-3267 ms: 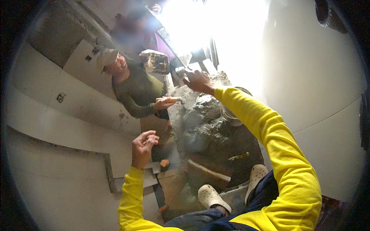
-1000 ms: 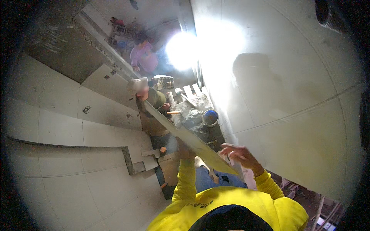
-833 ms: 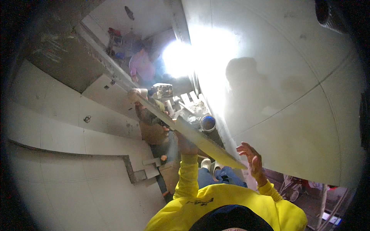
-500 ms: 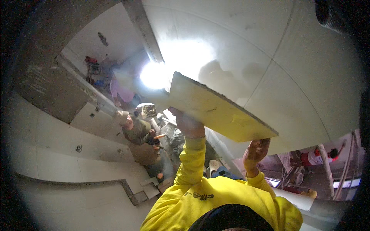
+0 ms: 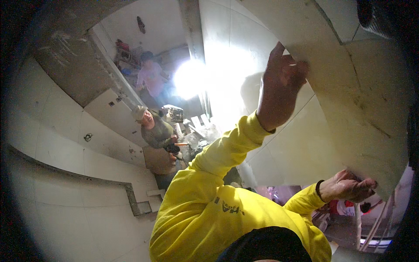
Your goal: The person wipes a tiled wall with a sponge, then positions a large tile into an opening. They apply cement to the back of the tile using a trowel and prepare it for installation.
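At the left and lower edges of the broad, pale, flat panel (image 5: pixel 371 105), the bare left hand (image 5: pixel 283 83) and bare right hand (image 5: pixel 346 186) grip it, ideally sharing its weight evenly.

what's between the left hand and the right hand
In the head view, a stretch of white wall, bordered by the pale slab, shows between left hand and right hand.

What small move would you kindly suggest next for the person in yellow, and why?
Perhaps steady the large pale panel before shifting it: the left hand grips its left edge, the right hand its lower edge, and no other support shows.
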`<state>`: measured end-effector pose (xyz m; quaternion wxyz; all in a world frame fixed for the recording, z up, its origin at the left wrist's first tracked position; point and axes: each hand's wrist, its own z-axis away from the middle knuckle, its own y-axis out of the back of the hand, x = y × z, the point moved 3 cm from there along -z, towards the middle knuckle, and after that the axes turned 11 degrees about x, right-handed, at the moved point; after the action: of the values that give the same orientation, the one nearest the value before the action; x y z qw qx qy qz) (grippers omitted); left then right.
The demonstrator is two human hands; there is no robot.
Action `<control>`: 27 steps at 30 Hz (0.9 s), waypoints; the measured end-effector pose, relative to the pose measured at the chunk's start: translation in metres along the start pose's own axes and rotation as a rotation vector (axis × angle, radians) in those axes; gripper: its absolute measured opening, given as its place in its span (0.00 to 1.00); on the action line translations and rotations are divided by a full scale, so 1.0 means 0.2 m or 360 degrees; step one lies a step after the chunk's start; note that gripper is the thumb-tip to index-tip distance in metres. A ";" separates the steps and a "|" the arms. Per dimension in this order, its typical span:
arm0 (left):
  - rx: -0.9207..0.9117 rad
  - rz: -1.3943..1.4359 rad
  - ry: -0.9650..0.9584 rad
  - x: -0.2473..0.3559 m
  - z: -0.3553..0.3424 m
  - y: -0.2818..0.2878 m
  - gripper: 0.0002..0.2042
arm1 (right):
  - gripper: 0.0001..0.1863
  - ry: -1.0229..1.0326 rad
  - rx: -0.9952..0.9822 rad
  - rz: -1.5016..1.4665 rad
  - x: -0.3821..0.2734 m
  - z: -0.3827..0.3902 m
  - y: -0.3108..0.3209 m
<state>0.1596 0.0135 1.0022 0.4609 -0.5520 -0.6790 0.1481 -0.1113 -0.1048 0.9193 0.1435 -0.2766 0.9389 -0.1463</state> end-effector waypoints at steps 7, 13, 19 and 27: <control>0.0362 0.0607 0.0314 -0.07 0.06 0.05 0.21 | 0.28 0.0378 -0.0319 -0.0079 -0.01 -0.04 0.07; 0.0507 0.0765 0.0303 -0.15 0.12 0.12 0.26 | 0.25 0.0545 -0.0197 -0.0298 -0.03 -0.15 0.07; 0.0502 0.0801 0.0329 -0.17 0.03 0.12 0.29 | 0.25 -0.0695 -0.0277 -0.1083 0.11 -0.22 -0.09; 0.0541 0.0901 0.0299 -0.22 -0.01 -0.09 0.32 | 0.27 -0.0751 -0.0477 -0.0289 0.11 -0.31 -0.05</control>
<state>0.1482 -0.0322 0.9951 0.5474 -0.6451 -0.4191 0.3296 -0.1462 -0.1123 0.9754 0.3019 -0.4039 0.8621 0.0501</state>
